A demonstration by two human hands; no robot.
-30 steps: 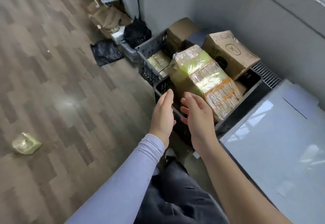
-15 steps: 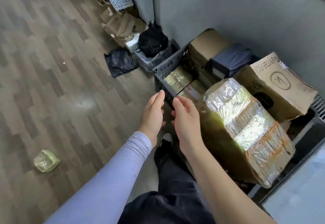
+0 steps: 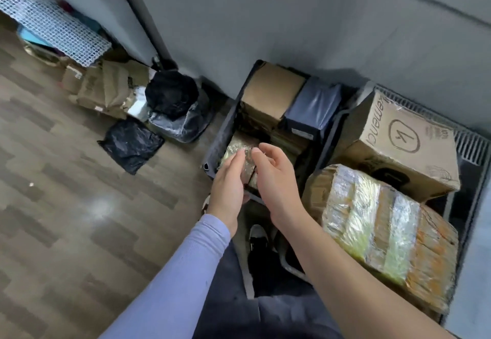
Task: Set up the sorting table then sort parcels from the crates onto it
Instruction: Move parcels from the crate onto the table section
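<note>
Both hands reach down over the near end of the dark crate (image 3: 225, 136): the left hand (image 3: 228, 187) with fingers straight and together, the right hand (image 3: 276, 179) with fingers loosely spread and slightly bent. Neither grips anything; between their fingertips shows a small parcel wrapped in shiny clear tape (image 3: 240, 152), lying inside the crate at its near end, and whether the fingers touch it cannot be told.

Farther back in the same crate sit a plain brown box (image 3: 271, 91) and, just to its right, a dark blue-grey bag parcel (image 3: 313, 104), both against the grey wall (image 3: 265, 19). Right of the crate stands a second crate (image 3: 475, 179), holding a printed cardboard carton (image 3: 403, 142) tilted at the back and a large tape-wrapped parcel (image 3: 380, 235) in front of it, leaning over the near rim.

Left of the dark crate, on the wood-pattern floor (image 3: 66, 205), lie a flat black bag (image 3: 130, 144), a grey bin liner with a black bundle on top (image 3: 172, 99), crumpled brown packaging (image 3: 106, 88), and, farthest left, a white mesh panel (image 3: 53, 25). A dark shoe (image 3: 257, 243) shows below the hands.
</note>
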